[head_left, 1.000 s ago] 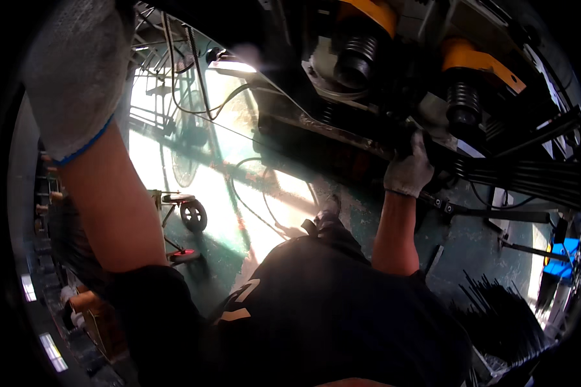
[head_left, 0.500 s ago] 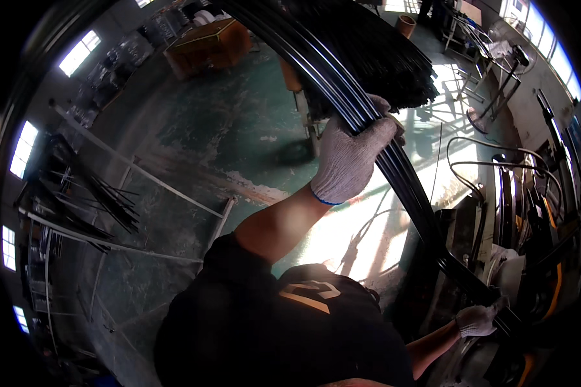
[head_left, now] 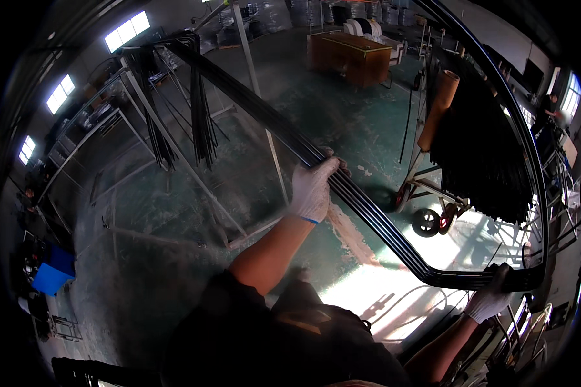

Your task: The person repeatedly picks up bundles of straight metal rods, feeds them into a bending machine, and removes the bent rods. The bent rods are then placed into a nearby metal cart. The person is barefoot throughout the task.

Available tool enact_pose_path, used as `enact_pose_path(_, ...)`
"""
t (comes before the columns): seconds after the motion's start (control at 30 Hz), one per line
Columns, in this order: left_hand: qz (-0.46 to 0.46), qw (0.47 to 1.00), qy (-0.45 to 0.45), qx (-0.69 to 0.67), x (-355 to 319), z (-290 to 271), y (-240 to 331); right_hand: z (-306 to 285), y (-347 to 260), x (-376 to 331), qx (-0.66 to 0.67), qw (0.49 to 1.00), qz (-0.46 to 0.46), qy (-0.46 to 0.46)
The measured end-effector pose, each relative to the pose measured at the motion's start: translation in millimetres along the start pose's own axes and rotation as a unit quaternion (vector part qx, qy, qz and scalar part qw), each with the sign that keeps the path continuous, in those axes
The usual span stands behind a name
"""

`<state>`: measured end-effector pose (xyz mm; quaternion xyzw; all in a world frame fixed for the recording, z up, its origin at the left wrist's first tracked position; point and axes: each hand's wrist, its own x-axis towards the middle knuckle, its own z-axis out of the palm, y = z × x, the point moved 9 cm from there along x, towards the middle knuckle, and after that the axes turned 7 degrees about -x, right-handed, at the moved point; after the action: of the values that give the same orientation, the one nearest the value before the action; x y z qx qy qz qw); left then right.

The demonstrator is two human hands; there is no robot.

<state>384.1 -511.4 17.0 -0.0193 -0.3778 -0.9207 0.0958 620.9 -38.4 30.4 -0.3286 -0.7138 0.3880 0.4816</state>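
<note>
A bundle of long, glossy black tubes or strips [head_left: 382, 229] runs slantwise across the view, bends at the lower right, and curves up along the right side. My left hand [head_left: 313, 189], in a white knitted glove, is wrapped round the straight stretch near the middle. At the lower right my gloved right hand [head_left: 490, 300] grips the bundle just past its bend. The far upper-left stretch reaches a metal rack [head_left: 187, 155], where similar black strips [head_left: 203, 122] hang. Whether that end touches the rack, I cannot tell.
A wheeled stand [head_left: 432, 187] at the right carries a dense mass of black strips [head_left: 484, 148] and a brown tube [head_left: 439, 109]. Beyond is a large brown box [head_left: 348, 58]. A blue bin [head_left: 53, 271] sits at the far left. Sunlight falls on the green floor [head_left: 252, 187].
My view has turned left toward the rack. Both hands keep hold of the bundle, whose far end now lies up by the rack; the machinery at the right has mostly left view.
</note>
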Motion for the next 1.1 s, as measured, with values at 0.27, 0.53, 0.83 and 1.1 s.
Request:
enact_pose_path(0.27,0.053,0.992,0.070,-0.091,138.8,-137.4,104.2,202.2,-198.9,-13.4,-0.070,0.972,-0.222,-0.025)
enact_pose_path(0.53,0.107,0.949,0.149,-0.255,284.3,-287.1,278.5,451.1,-583.7,-143.4,-0.083,0.835,-0.538,-0.081)
enact_pose_path(0.83,0.137,0.942,0.198,-0.232,358.4,-464.2,396.3,659.5,-702.0,-474.0,0.039,0.736,-0.541,-0.405)
enact_pose_path(1.1,0.175,0.906,0.294,-0.249,284.3,-479.5,286.1,573.5,-482.6,-416.6,0.212,0.652,-0.622,-0.378)
